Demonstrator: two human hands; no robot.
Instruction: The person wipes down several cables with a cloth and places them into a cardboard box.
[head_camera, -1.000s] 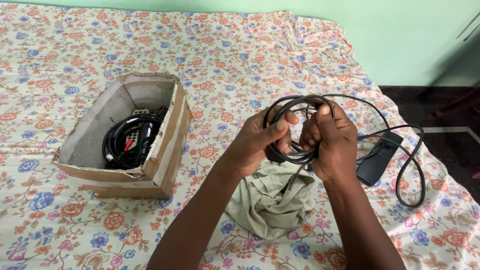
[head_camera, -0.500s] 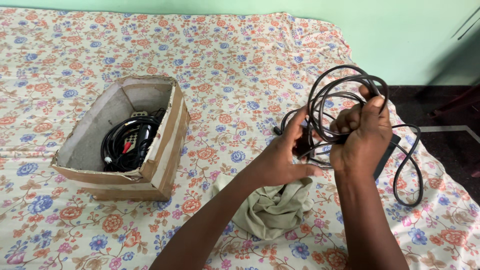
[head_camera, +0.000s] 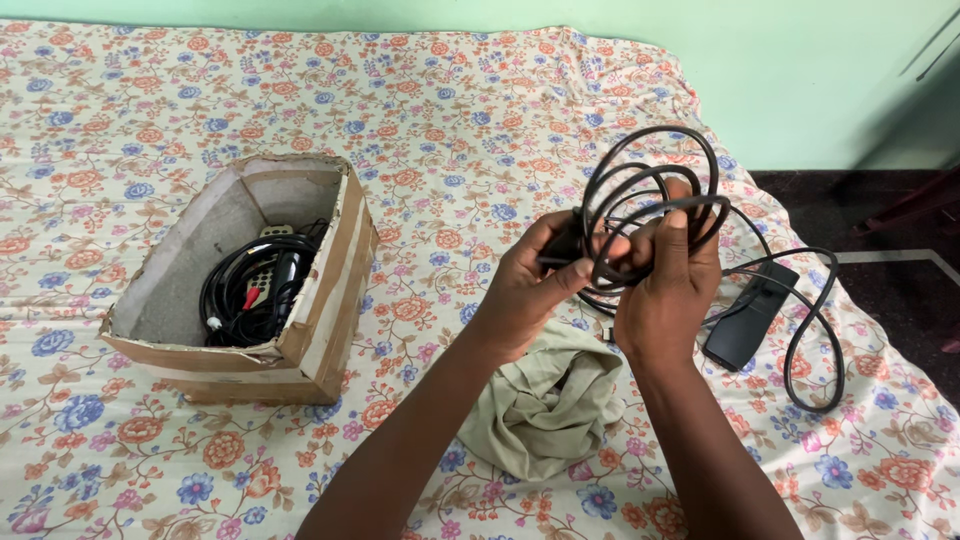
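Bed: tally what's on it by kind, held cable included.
Black cable coil with power adapter, held in left hand and right hand: 1
Cardboard box of cables: 1
Olive cloth: 1
Total: 3

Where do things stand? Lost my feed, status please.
Left hand and right hand both gripping coiled black cable. Power brick on bed, tethered. Beige cloth beneath hands; cardboard box left.

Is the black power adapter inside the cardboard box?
No, the black power adapter lies on the floral bedsheet, right of both hands, outside the cardboard box.
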